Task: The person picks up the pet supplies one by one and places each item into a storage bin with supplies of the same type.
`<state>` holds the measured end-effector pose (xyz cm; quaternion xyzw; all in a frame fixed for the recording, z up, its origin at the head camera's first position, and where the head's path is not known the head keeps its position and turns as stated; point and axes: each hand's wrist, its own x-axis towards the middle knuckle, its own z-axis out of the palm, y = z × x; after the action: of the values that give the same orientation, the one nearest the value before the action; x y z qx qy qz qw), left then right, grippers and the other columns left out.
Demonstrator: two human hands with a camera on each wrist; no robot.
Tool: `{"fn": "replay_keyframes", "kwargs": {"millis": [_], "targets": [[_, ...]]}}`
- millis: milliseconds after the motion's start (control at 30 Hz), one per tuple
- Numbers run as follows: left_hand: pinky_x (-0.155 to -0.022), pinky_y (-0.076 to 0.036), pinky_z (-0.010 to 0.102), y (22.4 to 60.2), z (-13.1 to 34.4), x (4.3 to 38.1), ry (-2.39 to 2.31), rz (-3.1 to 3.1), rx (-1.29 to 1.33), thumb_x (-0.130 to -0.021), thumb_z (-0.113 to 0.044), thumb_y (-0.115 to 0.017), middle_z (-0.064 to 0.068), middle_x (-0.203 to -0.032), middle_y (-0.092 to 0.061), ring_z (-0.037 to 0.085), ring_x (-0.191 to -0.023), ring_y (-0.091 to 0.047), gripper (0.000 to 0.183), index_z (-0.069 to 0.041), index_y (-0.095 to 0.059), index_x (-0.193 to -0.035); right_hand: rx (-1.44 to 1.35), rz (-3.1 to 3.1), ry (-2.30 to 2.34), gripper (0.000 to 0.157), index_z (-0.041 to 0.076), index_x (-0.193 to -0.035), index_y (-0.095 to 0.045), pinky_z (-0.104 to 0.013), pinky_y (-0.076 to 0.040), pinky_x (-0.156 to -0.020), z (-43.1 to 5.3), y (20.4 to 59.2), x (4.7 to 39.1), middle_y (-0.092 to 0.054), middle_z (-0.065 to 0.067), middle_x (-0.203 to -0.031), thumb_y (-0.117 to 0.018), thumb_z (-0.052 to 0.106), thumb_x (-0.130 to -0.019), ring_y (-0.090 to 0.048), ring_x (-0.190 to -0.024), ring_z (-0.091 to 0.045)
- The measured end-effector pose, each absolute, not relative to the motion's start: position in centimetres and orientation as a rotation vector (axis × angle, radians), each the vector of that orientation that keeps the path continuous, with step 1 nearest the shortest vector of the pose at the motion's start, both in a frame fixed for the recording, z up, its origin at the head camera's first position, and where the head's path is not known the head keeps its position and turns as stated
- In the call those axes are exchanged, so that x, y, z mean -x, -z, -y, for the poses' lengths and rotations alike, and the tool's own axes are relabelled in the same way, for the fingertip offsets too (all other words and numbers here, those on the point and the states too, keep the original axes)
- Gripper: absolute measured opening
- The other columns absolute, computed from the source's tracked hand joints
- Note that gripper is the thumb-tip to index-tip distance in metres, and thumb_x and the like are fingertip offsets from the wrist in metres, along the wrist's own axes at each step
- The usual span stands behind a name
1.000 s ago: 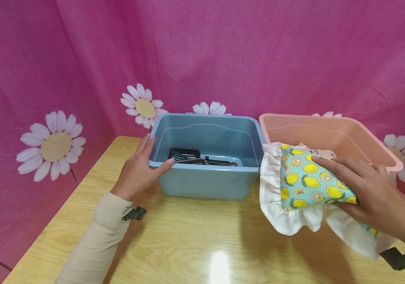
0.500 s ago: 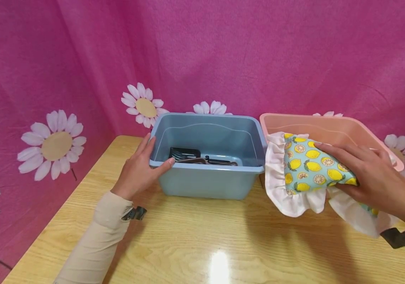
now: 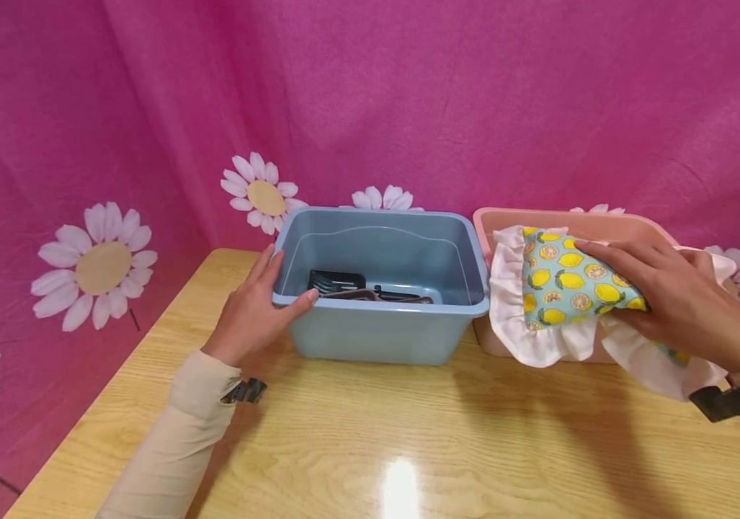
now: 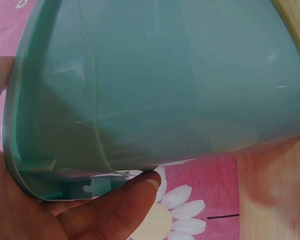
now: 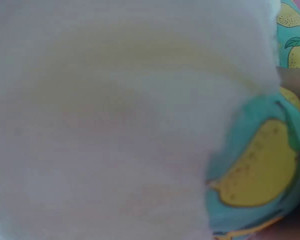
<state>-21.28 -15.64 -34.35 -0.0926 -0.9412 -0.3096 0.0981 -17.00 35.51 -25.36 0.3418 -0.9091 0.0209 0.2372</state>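
In the head view my left hand grips the near left corner of a blue plastic tub, its thumb over the front rim. The left wrist view shows fingers at the rim and the tub's wall close up. My right hand holds a bunched lemon-print cloth with a white ruffled edge, over the front of a pink plastic tub. White ruffle fills most of the right wrist view, and the inside of the pink tub is mostly hidden.
Inside the blue tub lie a black slotted turner and other dark utensils. Both tubs stand side by side on a wooden table. Behind them hangs a pink curtain with white daisies.
My right hand has raised the lemon-print cloth and moved it farther back over the pink tub. More of that tub's front wall shows below it. My left hand has stayed on the blue tub.
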Motion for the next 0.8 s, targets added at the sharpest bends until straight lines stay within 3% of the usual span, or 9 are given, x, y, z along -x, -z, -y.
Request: {"fn": "replay_keyframes", "kwargs": {"millis": [33,67,133,267,300,533,800], "targets": [[-0.095,-0.043,0.062,34.3,15.6,21.3,0.92,2.787,0.273,-0.081,-0.072,-0.055,0.004,-0.161,-0.011,0.04,-0.137,-0.033,0.099,-0.018,-0.018,-0.156,-0.933,2.5,-0.056,0.085,0.019,-0.144,-0.045,-0.051,-0.026,-0.067,-35.6,25.3,17.1,-0.045,-0.016,-0.137,-0.076,0.055,-0.074,-0.039,-0.12,-0.036],[-0.095,-0.043,0.062,34.3,15.6,21.3,0.925,2.788,0.274,-0.081,-0.072,-0.055,0.004,-0.161,-0.011,0.04,-0.137,-0.033,0.099,-0.018,-0.018,-0.156,-0.933,2.503,-0.051,0.085,0.019,-0.144,-0.045,-0.051,-0.026,-0.068,-35.7,25.3,17.3,-0.045,-0.016,-0.138,-0.076,0.054,-0.074,-0.038,-0.122,-0.036],[-0.096,-0.042,0.062,34.3,15.7,21.3,0.928,2.792,0.274,-0.081,-0.071,-0.055,0.004,-0.161,-0.01,0.04,-0.137,-0.033,0.099,-0.018,-0.018,-0.156,-0.938,2.511,-0.048,0.095,0.019,-0.145,-0.044,-0.053,-0.026,-0.071,-35.8,25.2,17.7,-0.044,-0.015,-0.139,-0.087,0.029,-0.061,-0.036,-0.126,-0.036],[-0.096,-0.042,0.062,34.2,15.6,21.3,0.92,2.789,0.278,-0.081,-0.072,-0.054,0.004,-0.161,-0.01,0.04,-0.137,-0.033,0.099,-0.018,-0.017,-0.156,-0.929,2.503,-0.017,0.097,0.019,-0.145,-0.044,-0.053,-0.026,-0.074,-35.9,25.0,18.4,-0.045,-0.013,-0.141,-0.089,0.025,-0.059,-0.037,-0.126,-0.036],[-0.096,-0.042,0.062,34.2,15.6,21.3,0.918,2.788,0.277,-0.081,-0.072,-0.054,0.004,-0.161,-0.011,0.04,-0.137,-0.033,0.099,-0.018,-0.017,-0.156,-0.922,2.508,-0.015,0.103,0.02,-0.145,-0.044,-0.054,-0.026,-0.075,-35.9,24.9,18.5,-0.046,-0.012,-0.141,-0.089,0.014,-0.053,-0.037,-0.124,-0.035],[-0.098,-0.041,0.062,34.3,15.7,21.4,0.904,2.788,0.286,-0.081,-0.074,-0.053,0.004,-0.161,-0.011,0.039,-0.136,-0.034,0.1,-0.017,-0.018,-0.156,-0.904,2.517,0.016,0.105,0.023,-0.146,-0.043,-0.057,-0.026,-0.078,-35.8,24.8,19.6,-0.049,-0.013,-0.139,-0.09,0.012,-0.053,-0.041,-0.115,-0.04],[-0.095,-0.042,0.062,34.4,15.6,21.3,0.919,2.787,0.283,-0.081,-0.073,-0.053,0.003,-0.161,-0.01,0.039,-0.136,-0.034,0.1,-0.018,-0.017,-0.156,-0.799,2.637,0.053,0.112,0.025,-0.152,-0.03,-0.06,-0.023,-0.081,-35.8,24.8,20.7,-0.049,-0.018,-0.136,-0.09,0.014,-0.058,-0.043,-0.108,-0.041]]}}
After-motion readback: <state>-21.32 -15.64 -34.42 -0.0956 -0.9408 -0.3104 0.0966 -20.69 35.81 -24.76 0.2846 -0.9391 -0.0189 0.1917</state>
